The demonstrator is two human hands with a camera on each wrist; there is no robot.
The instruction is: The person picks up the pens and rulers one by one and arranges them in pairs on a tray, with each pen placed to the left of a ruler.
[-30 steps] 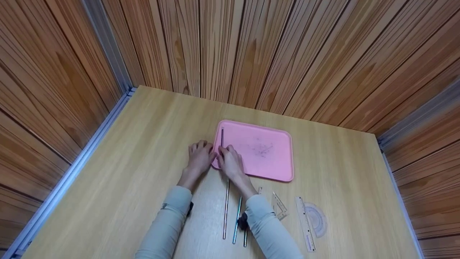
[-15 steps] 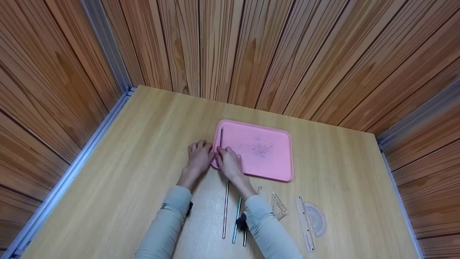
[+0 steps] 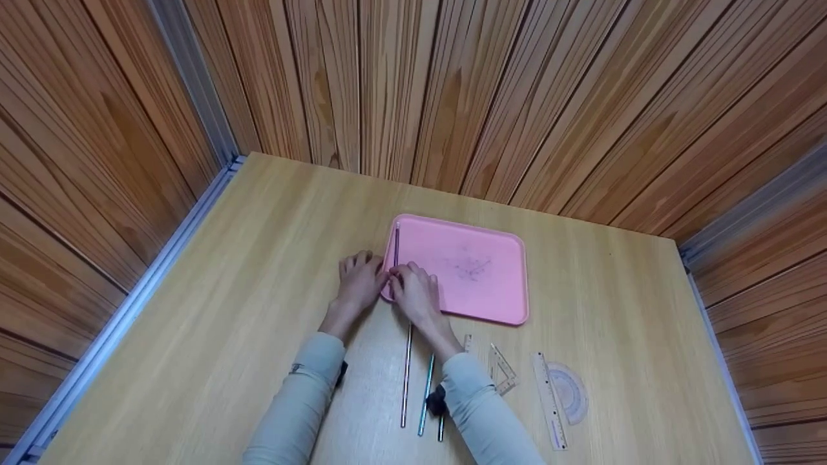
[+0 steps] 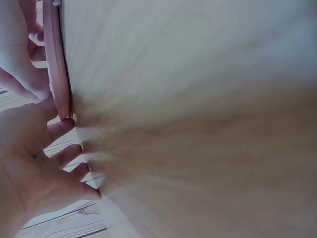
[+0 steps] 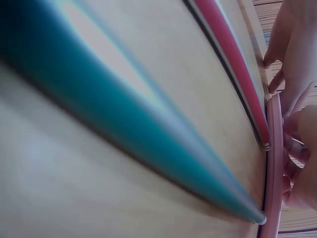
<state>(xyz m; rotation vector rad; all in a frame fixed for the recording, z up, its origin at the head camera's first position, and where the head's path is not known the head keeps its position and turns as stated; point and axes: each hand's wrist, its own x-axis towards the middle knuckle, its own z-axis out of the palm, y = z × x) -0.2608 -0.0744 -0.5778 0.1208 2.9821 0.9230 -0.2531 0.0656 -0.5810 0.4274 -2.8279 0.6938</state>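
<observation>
Bracing beside the pink tray (image 3: pixel 484 300), the left hand (image 3: pixel 359 284) is spreading bent fingers onto the pale wood-grain table (image 3: pixel 258 290), its thumb lying at the rim, probably keeping the smooth, round-cornered tray from sliding. Just inside, a slim dark rod (image 3: pixel 397 242) is lying along the tray's left wall, presumably using that raised straight edge as a guide. Below the tray, a shiny red rod (image 3: pixel 406 381) is resting on the table. The right hand (image 3: pixel 417 294) is curling over the dark rod's near end, seemingly pinching it; whether the hands are touching, I cannot tell. Further right, a glossy teal rod (image 3: pixel 424 413) and another dark one are lying partly under the forearm, then a clear triangle (image 3: pixel 505 365), and a transparent ruler (image 3: pixel 549 400) is sitting against a rounded protractor (image 3: pixel 572 395).
</observation>
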